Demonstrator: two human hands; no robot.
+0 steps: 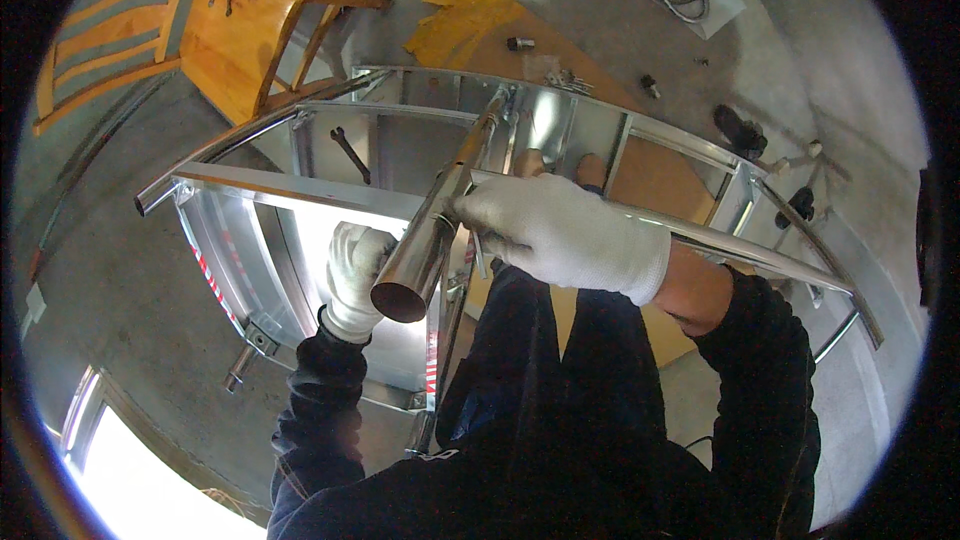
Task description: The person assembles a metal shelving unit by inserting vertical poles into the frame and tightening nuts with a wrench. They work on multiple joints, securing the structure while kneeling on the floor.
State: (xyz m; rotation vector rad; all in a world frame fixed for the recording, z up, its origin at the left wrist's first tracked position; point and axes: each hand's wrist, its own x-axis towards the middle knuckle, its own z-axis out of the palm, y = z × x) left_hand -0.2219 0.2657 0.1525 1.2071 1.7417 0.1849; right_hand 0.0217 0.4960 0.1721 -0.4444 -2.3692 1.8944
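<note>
Left gloved hand's fingers (352, 258) hidden behind shiny steel tube (430, 230). Small dark fittings (520, 43) on yellow sheet (455, 25) too small to identify.

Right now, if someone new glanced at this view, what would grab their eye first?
Dead centre, a shiny metal tube points its open end at the camera, with the white-gloved right hand on it and on the metal frame, and the gloved left hand just beside and below its open end. Upper left, an orange wooden chair stands on the grey concrete floor, with a crumpled yellow sheet at top centre.
</note>
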